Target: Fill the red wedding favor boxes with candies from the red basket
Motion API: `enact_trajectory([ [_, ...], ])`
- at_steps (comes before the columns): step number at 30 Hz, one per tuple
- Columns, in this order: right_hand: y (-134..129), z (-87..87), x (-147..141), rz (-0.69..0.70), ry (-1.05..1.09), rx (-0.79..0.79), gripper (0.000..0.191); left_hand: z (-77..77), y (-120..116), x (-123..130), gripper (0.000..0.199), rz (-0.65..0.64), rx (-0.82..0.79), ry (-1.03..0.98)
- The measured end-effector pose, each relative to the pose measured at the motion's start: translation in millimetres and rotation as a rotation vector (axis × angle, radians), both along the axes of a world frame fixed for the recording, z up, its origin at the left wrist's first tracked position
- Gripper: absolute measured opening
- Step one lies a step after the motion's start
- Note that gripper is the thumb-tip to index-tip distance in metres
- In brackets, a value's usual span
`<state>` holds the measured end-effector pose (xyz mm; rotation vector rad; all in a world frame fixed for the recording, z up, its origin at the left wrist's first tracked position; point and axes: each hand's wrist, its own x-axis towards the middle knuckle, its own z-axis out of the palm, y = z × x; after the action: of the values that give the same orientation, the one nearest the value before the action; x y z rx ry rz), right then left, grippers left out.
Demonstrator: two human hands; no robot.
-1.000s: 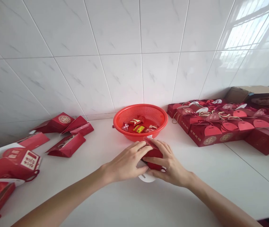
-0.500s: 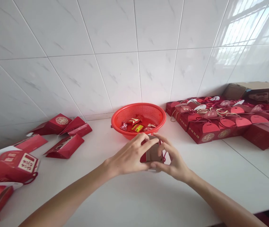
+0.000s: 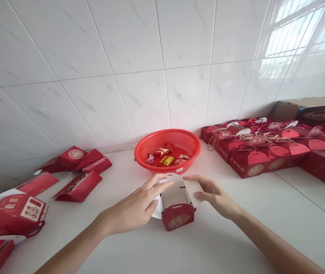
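A small red gift box [image 3: 178,219] stands upright on the white table, its top open and its pale inside showing. A gold round pattern marks its front, and slotted flaps rise at front and back. My left hand [image 3: 138,207] is at the box's left side, fingers stretched and apart over the left and back edges. Between the thumb and fingers of my right hand [image 3: 219,198] is the white inner side of the right flap, folded outward. Just behind the box sits a red plastic basket [image 3: 168,134] with several wrapped sweets [image 3: 166,160] in it.
Several folded red boxes [image 3: 78,186] lie at the left on the table [image 3: 208,247]. Rows of closed red boxes [image 3: 250,163] with cord handles stand at the right, a brown cardboard box [image 3: 308,108] behind them. A tiled wall [image 3: 139,95] bounds the back.
The box has gone from being held between both hands to standing upright on the table with its top opened. My hands have moved apart to its two sides.
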<state>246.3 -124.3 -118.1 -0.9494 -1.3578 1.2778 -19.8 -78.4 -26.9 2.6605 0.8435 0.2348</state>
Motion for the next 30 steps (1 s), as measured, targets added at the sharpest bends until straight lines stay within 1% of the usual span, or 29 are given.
enact_trajectory([
  [2, 0.3, -2.6, -4.0, 0.033, 0.001, -0.017, 0.041, -2.5, -3.1, -8.4, 0.064, 0.029, -0.01, 0.015],
  [4, 0.4, -5.2, -8.6, 0.042, -0.025, -0.006, 0.041, -8.6, -7.1, -13.8, 0.067, 0.081, -0.004, 0.005],
  [7, 1.0, -8.6, -14.3, 0.02, -0.1, 0.031, 0.043, -21.7, -13.2, -16.8, 0.073, 0.155, 0.002, -0.02],
  [9, 1.4, -10.3, -16.6, 0.007, -0.13, 0.048, 0.045, -30.3, -16.1, -17.3, 0.071, 0.195, -0.003, -0.047],
  [11, 1.9, -11.4, -18.1, -0.01, -0.155, 0.068, 0.045, -37.4, -17.9, -17.6, 0.067, 0.215, 0.003, -0.075],
  [13, 2.5, -12.0, -19.2, -0.032, -0.193, 0.094, 0.045, -42.6, -19.5, -18.1, 0.071, 0.218, 0.015, -0.086],
  [15, 3.6, -12.4, -20.4, -0.046, -0.227, 0.112, 0.046, -46.4, -21.8, -18.1, 0.078, 0.23, 0.015, -0.074],
  [18, 6.0, -13.3, -22.1, -0.026, -0.224, 0.093, 0.047, -50.1, -25.7, -16.9, 0.088, 0.295, 0.032, -0.055],
  [22, 9.9, -14.1, -21.7, 0.001, -0.24, 0.081, 0.048, -50.7, -27.2, -16.0, 0.092, 0.35, 0.063, -0.009],
  [25, 13.9, -11.3, -20.0, -0.036, -0.373, 0.17, 0.045, -51.0, -23.9, -17.6, 0.096, 0.37, 0.039, 0.044],
  [27, 17.3, -8.1, -19.5, -0.082, -0.472, 0.275, 0.041, -54.2, -18.4, -19.6, 0.106, 0.378, 0.019, 0.077],
  [30, 23.0, -3.9, -20.4, -0.133, -0.565, 0.413, 0.033, -63.8, -4.9, -23.4, 0.121, 0.377, 0.016, 0.142],
])
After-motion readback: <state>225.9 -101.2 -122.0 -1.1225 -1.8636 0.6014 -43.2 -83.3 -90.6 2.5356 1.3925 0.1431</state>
